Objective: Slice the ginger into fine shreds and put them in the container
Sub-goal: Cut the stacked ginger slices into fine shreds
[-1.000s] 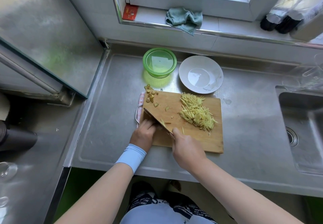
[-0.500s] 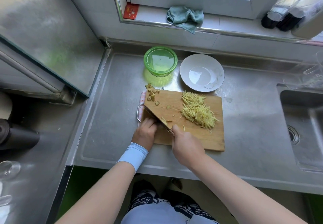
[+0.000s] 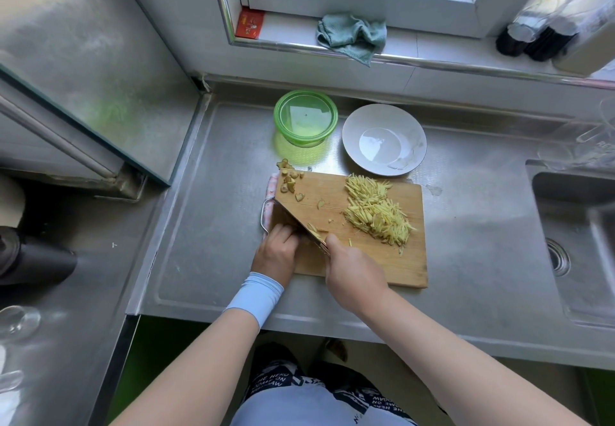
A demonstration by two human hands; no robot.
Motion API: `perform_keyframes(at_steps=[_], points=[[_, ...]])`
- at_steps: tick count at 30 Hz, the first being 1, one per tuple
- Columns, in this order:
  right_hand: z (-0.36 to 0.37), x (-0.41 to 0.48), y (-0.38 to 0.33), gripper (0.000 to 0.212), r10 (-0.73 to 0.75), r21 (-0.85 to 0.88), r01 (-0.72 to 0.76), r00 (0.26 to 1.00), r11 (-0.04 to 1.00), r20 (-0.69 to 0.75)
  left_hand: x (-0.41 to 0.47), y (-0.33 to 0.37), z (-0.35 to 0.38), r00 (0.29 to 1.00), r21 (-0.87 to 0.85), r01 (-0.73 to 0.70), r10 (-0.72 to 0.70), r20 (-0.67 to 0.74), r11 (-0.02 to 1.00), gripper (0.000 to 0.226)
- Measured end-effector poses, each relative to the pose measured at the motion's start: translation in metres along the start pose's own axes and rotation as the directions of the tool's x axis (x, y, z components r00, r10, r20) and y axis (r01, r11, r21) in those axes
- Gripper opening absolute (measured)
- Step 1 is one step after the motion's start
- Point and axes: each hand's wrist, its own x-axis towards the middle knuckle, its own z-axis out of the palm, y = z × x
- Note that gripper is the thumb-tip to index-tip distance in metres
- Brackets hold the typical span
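Ginger shreds (image 3: 376,212) heaped on right half of board (image 3: 382,266), mid-frame. A few slivers cling to the knife (image 3: 293,216) near its heel. Scraps (image 3: 289,179) sit at board's upper left corner. Container (image 3: 305,117), green, stands above the board and apart from it, left of a white bowl (image 3: 384,139). No ginger seen in it; cannot tell if a lid is on.

Right hand (image 3: 352,279) wrapped round the knife handle, which is mostly buried in the fist. Blade runs diagonally up-left from the hand, tilted over. Left hand (image 3: 276,256) lies just left of the blade, knuckles up, fingers bent down toward the board. Fingertips hidden behind the steel, so cannot tell whether they pin a piece or rest bare.

Judged step: shredding the last of the ginger.

To do it well:
- tuck fingertips back, let knuckles guide the blade's flat
- lay the remaining piece on its flattest face, since a small stub is likely to roll
- take narrow, even cuts to match the heap
- wipe the slivers off the blade onto the pile before scooping to the container
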Motion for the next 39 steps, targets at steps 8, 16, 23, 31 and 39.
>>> perform_keyframes(at_steps=[8, 16, 23, 31, 39], points=[[-0.001, -0.017, 0.013, 0.019, 0.011, -0.005, -0.011, 1.0, 1.0, 0.003, 0.0, -0.003, 0.001, 0.997, -0.044, 0.035, -0.032, 0.074, 0.998, 0.021], [-0.001, -0.028, 0.016, 0.015, -0.004, -0.018, 0.004, 1.0, 1.0, -0.007, 0.0, -0.004, -0.003, 0.998, -0.053, 0.023, -0.019, 0.066, 0.998, 0.025], [-0.001, -0.002, -0.001, 0.01, 0.025, -0.04, -0.025, 1.0, 0.999, 0.008, 0.0, -0.006, 0.001, 0.997, -0.017, 0.03, -0.029, 0.068, 0.999, 0.006], [-0.003, -0.019, 0.01, 0.006, -0.002, -0.006, 0.002, 1.0, 1.0, -0.004, 0.003, -0.003, -0.003, 0.998, -0.022, 0.037, -0.036, 0.055, 0.999, 0.019], [-0.003, 0.0, -0.005, 0.01, -0.005, -0.03, 0.005, 1.0, 1.0, -0.001, 0.003, 0.0, -0.003, 0.996, -0.008, 0.053, -0.053, 0.068, 0.999, 0.023]])
